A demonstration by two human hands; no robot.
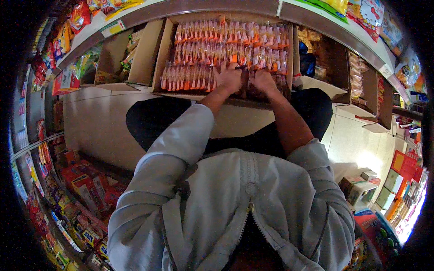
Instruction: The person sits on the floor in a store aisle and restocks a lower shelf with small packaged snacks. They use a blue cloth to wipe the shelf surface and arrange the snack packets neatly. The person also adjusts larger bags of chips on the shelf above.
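A wide cardboard box [159,64] in front of me holds rows of small clear-wrapped packets [190,77] with orange ends, standing on edge. My left hand [229,78] lies over the front row, fingers spread and touching the packets. Close to its right, my right hand [263,81] reaches down at the front right part of the box, its fingers curled and partly hidden. Between and below the hands is a dark part of the box where details are hard to see. Whether the right hand grips a packet cannot be told.
A shelf edge [203,7] runs above the box, with bagged snacks on it. Open cardboard boxes stand at left [144,56] and right [327,83]. My bent knees flank the box on the tiled floor [98,118]. Red boxes [90,186] lie behind at lower left.
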